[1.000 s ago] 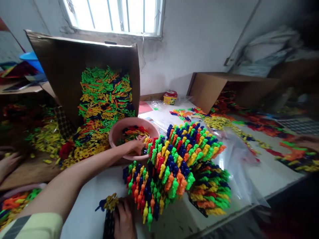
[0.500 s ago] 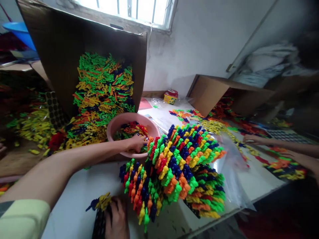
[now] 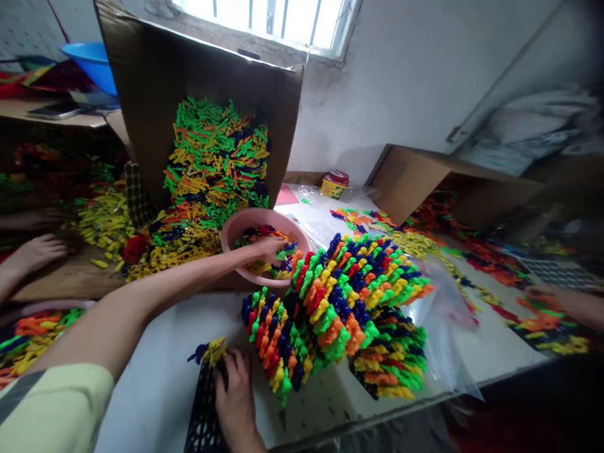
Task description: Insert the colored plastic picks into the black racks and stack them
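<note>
- The left hand [image 3: 268,247] is reached into the pink bowl [image 3: 236,228], its grip curled among loose plastic pieces [image 3: 278,267]; whether one is pinched cannot be told.
- The right hand [image 3: 236,402] is pressed flat, unclenched, on a black grid board [image 3: 202,418] at the near table [image 3: 155,371] edge.
- Only one corner of that board is filled, with yellow and blue pieces [image 3: 210,352]; most holes are seen bare.
- Finished boards [image 3: 330,302], packed with glossy, knobbly pegs in diagonal colour bands, are stacked just beside it.
- A tipped cardboard box [image 3: 155,82] is seen spilling more pieces behind the bowl.
</note>
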Demonstrator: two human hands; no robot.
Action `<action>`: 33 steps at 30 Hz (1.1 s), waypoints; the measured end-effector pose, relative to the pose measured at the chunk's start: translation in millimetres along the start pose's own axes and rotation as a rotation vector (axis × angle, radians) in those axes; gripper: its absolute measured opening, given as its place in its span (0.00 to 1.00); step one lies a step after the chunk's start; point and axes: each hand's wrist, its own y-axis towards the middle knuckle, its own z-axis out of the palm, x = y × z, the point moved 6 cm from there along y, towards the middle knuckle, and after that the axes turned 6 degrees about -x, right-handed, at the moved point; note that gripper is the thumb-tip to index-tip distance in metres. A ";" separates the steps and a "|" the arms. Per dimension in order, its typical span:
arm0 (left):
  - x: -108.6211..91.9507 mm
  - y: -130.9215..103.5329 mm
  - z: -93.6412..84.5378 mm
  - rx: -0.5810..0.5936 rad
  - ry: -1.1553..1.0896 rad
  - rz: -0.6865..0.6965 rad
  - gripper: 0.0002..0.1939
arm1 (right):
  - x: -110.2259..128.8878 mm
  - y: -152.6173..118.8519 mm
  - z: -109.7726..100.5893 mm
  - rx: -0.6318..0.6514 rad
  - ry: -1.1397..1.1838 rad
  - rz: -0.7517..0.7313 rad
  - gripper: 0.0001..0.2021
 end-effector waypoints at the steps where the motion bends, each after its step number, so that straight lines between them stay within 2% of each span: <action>1: -2.6 2.3 -4.1 0.074 -0.012 0.047 0.21 | 0.0 0.8 -0.3 0.005 -0.004 -0.001 0.17; 3: -6.1 4.0 -18.9 0.194 -0.002 0.138 0.25 | -1.8 2.0 0.6 0.011 -0.015 0.002 0.16; 4: -6.7 3.7 -31.3 0.217 0.018 0.165 0.25 | -3.0 2.4 1.3 0.011 -0.024 0.003 0.16; 7: -8.2 -4.6 -83.7 0.190 0.059 0.171 0.24 | -4.7 3.5 3.7 0.019 -0.040 -0.018 0.15; 9: -9.3 -20.3 -124.6 0.144 0.053 0.144 0.25 | -4.0 4.5 4.3 0.039 -0.012 -0.025 0.14; 12: -0.4 -66.0 -179.4 0.064 0.100 0.087 0.26 | -0.2 6.8 1.9 0.061 0.013 -0.036 0.13; 14: 19.1 -111.9 -200.7 0.047 0.173 0.031 0.26 | 2.6 8.2 -0.7 0.058 0.032 -0.044 0.13; 15: 33.0 -138.1 -204.9 0.059 0.220 -0.009 0.25 | 3.5 8.5 -1.7 0.057 0.042 -0.046 0.12; 18: 82.2 -219.9 -189.5 0.216 0.357 -0.191 0.19 | 4.6 8.4 -2.8 0.046 0.064 -0.051 0.12; 19: 95.9 -243.8 -179.9 0.244 0.397 -0.254 0.21 | 4.4 8.2 -2.6 0.044 0.067 -0.054 0.12; 22: 114.7 -292.0 -144.0 0.285 0.525 -0.322 0.22 | 2.8 8.2 -1.8 0.037 0.053 -0.056 0.12; 24: 115.3 -304.9 -123.0 0.280 0.583 -0.343 0.19 | 2.2 7.9 -2.9 0.028 0.037 -0.054 0.12; 26: 113.0 -307.2 -109.9 0.256 0.615 -0.343 0.17 | 3.3 5.3 -5.7 0.028 0.024 -0.061 0.13; 28: 112.1 -304.7 -104.8 0.224 0.632 -0.307 0.17 | 5.7 -1.7 -11.8 0.029 0.003 -0.065 0.16; 33: 118.8 -302.9 -105.6 0.194 0.559 -0.231 0.15 | 12.0 -35.4 -35.5 0.059 -0.108 -0.084 0.27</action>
